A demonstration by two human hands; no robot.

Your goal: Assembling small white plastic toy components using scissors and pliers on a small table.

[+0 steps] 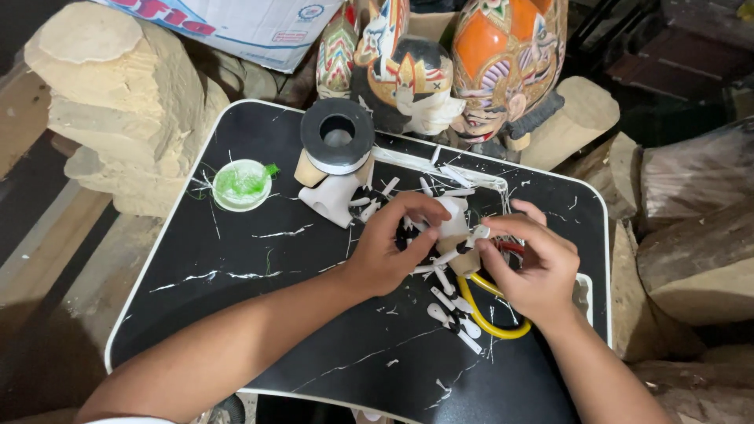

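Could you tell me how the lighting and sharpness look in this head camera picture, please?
Head view: bright light falls on the black tray table and both hands, left hand and right hand; the corners fall into deep shadow; the small white piece between the hands looks washed out; the painted masks stay fairly sharp.

Both forearms are bare, with no watch, ring or glove on the left hand (390, 245) or the right hand (534, 267). A sliver of white sleeve (129, 420) shows at seven o'clock, by the left upper arm.
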